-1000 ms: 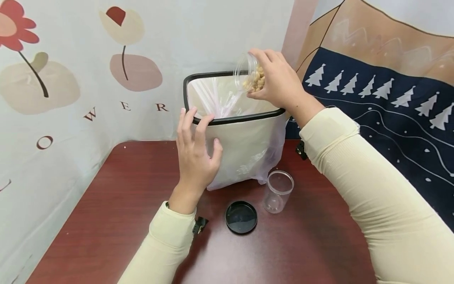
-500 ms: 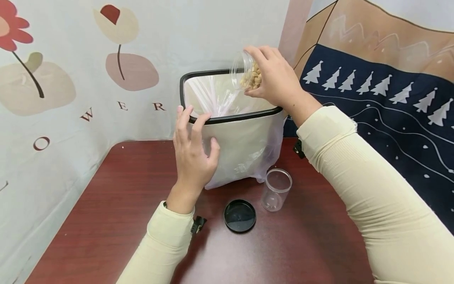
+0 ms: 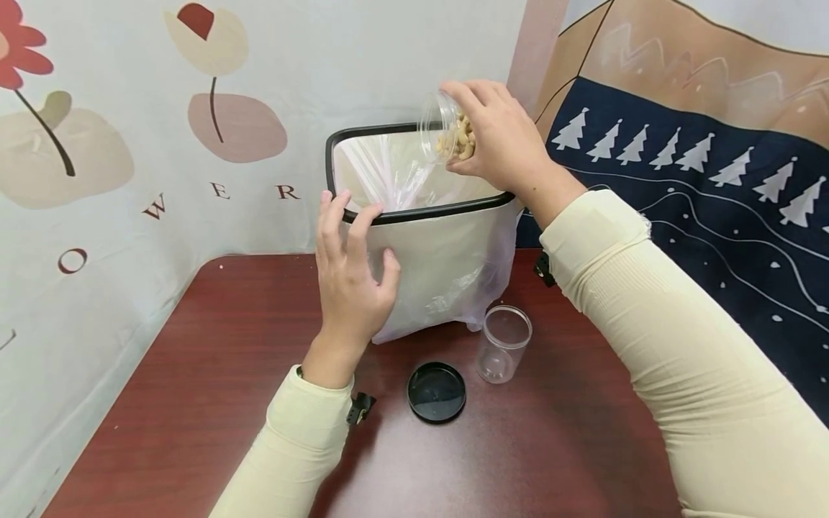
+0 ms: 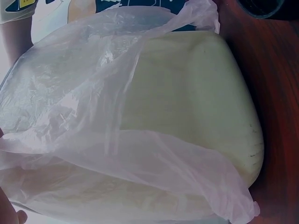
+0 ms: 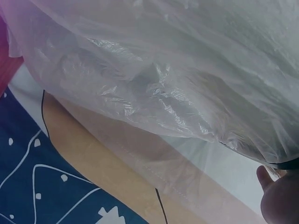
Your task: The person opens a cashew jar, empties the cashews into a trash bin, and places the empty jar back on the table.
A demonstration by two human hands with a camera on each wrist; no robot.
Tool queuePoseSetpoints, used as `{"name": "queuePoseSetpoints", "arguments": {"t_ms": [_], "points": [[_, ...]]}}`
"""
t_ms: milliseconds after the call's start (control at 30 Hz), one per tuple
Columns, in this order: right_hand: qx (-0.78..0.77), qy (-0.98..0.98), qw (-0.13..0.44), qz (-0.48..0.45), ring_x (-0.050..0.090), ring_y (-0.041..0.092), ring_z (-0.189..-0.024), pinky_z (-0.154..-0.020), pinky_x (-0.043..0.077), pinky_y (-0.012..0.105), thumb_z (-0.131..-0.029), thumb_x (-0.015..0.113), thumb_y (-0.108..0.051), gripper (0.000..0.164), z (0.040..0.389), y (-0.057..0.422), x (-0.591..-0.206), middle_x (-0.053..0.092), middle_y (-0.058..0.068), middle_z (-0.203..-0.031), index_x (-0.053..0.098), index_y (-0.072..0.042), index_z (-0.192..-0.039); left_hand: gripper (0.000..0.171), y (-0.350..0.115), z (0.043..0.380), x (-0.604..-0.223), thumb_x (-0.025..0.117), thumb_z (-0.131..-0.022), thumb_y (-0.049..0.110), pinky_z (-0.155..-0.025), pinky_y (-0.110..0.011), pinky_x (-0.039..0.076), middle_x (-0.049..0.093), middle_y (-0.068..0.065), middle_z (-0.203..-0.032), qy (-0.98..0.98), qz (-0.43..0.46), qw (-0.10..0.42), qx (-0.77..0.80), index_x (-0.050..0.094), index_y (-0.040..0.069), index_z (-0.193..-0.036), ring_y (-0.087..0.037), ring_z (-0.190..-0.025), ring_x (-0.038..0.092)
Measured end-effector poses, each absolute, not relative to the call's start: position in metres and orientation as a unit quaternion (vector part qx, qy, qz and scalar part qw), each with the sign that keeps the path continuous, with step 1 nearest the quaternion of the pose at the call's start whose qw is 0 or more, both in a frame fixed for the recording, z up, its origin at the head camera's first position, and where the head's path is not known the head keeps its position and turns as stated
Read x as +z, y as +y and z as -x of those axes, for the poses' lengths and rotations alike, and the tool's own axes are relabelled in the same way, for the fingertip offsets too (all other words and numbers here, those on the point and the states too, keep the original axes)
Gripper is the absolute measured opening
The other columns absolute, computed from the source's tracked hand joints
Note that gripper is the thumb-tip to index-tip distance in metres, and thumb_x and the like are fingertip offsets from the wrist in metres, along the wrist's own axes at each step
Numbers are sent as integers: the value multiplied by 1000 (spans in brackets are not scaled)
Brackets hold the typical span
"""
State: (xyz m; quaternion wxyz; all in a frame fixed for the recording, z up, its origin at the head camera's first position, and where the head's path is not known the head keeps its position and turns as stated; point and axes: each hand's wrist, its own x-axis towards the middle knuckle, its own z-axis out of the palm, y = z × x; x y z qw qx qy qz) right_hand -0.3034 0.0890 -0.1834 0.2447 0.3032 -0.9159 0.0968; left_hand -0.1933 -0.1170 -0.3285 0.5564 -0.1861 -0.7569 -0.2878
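Over the bin's far right corner, my right hand (image 3: 501, 140) grips a clear plastic jar (image 3: 430, 126) tipped sideways, its mouth facing left over the opening. Cashew nuts (image 3: 463, 138) lie inside it, by my fingers. The off-white trash bin (image 4: 187, 88) stands on the table, with a thin translucent bag (image 3: 499, 252) draped over its outside and a black rim (image 3: 440, 213) round the top. At its near left corner, my left hand (image 3: 352, 277) touches the rim with its fingertips, thumb spread apart. In the right wrist view the bag (image 5: 154, 88) hides the jar.
A second clear jar (image 3: 504, 345) stands upright without a lid, close to the bin's near right base. A round black lid (image 3: 437, 392) lies to its left on the reddish-brown table (image 3: 227, 374). Printed cloths (image 3: 311, 65) hang behind and to the right.
The view has shifted slightly, so everything sits a little further left and up. The right hand keeps the jar tipped, and the nuts inside have moved slightly. The left hand stays at the rim.
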Motion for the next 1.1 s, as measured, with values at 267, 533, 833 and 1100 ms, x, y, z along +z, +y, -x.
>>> {"name": "queuePoseSetpoints", "arguments": {"t_ms": [267, 533, 833, 1100], "points": [[94, -910, 259, -310, 32, 32, -145, -119, 28, 50, -79, 84, -26, 88, 303, 89, -184, 42, 11, -151, 36, -22, -153, 48, -117, 194, -328, 55, -86, 11, -124, -49, 21, 39, -21, -148, -758, 188, 556, -284, 52, 10, -134, -41, -148, 29], [91, -906, 268, -315, 33, 32, -143, -117, 31, 51, -77, 85, -25, 89, 302, 89, -188, 43, 13, -147, 37, -24, -152, 48, -117, 193, -330, 55, -86, 12, -124, -48, 22, 38, -20, -148, -758, 189, 557, -282, 52, 9, -133, -42, -148, 29], [73, -902, 281, -321, 34, 32, -142, -115, 34, 53, -77, 86, -24, 88, 302, 88, -188, 44, 12, -146, 38, -24, -151, 47, -118, 193, -330, 55, -86, 12, -124, -48, 21, 39, -21, -147, -757, 189, 558, -282, 52, 9, -133, -41, -147, 30], [54, -895, 291, -333, 34, 33, -142, -114, 35, 54, -78, 84, -21, 85, 302, 86, -188, 44, 13, -146, 39, -22, -151, 47, -118, 193, -329, 55, -86, 11, -124, -48, 21, 40, -22, -146, -754, 191, 562, -281, 52, 9, -132, -41, -147, 30]]}}
